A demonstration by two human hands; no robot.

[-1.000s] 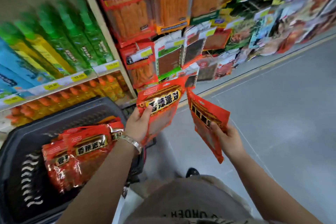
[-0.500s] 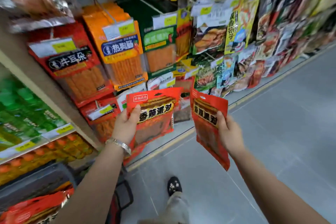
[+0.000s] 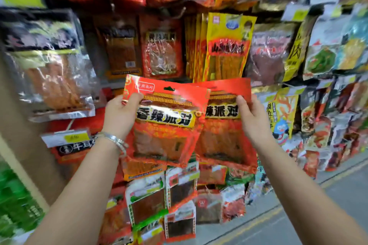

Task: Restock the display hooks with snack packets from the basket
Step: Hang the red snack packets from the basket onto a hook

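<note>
Two red snack packets with yellow labels are held up before the hanging display. My left hand (image 3: 120, 114), with a silver bracelet on the wrist, grips the front packet (image 3: 167, 123) by its upper left corner. My right hand (image 3: 252, 119) grips the second packet (image 3: 223, 141) near its top right; this packet lies partly behind the first. A hang hole shows at the top of the front packet. The basket is out of view.
Rows of hanging snack packets fill the wall: a yellow packet (image 3: 227, 45) just above, a red one (image 3: 162, 49) beside it, silver bags (image 3: 51, 73) at left. Green bottles (image 3: 16, 209) sit low left. Grey floor (image 3: 298, 225) runs at lower right.
Both hands have risen with their packets and come together, so the packets now overlap. The view has tilted up from the basket and floor to the higher hooks.
</note>
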